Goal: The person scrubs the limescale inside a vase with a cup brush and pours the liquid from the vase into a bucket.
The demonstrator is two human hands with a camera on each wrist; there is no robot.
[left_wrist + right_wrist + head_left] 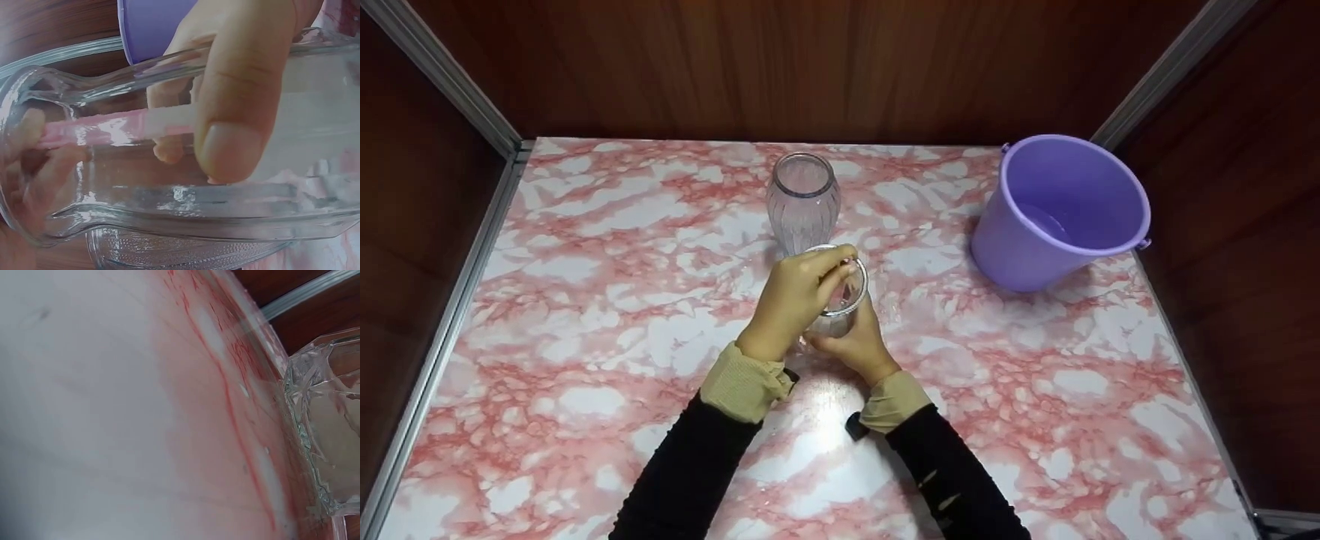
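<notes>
Three dark wooden panels [810, 67], all cut off by the frame, wall in one table [585, 270] marbled red and white, its near edge cropped in the head view. At right, one purple bucket [1016, 259] stands upright; the left wrist view catches only a slice of it. Two black sleeves [682, 469], cropped at the bottom, end in two tan cuffs [746, 379]. Two clear glass vases share the middle: the ribbed vase [804, 214] stands upright, its base hidden behind the held vase [169, 202], whose own lower body is masked by hands from above. In the right wrist view, a faceted glass part [329, 422] is cropped at the edge; which vase it belongs to cannot be told. The right hand [862, 341] grips the held vase round its body, thumb on one side, fingers curled round the other and seen blurrily through glass. The left hand [799, 292] reaches into the mouth, thumb and fingertips pinching one pink-and-white stick [118, 128] inside the held vase, its far end hidden behind the right thumb.
</notes>
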